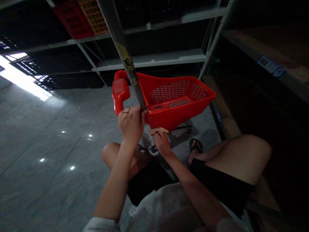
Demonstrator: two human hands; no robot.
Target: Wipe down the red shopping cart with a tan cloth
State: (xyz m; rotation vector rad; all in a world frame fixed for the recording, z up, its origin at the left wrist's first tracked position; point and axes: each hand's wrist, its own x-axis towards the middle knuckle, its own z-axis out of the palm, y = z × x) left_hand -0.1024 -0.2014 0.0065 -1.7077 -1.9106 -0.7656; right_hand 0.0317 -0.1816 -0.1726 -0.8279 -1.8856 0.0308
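Red cart (173, 118) sits behind the pole (119, 37) the left hand (131, 124) clasps; right hand (163, 144) pinches tan scrap (159, 130), perhaps cardboard.

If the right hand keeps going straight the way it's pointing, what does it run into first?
Probably the near side of the red cart, just past the brown piece in the right hand; the gap's depth is unclear.

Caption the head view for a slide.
Left hand gripping a worn pole, right hand holding a tan scrap, before a red cart.
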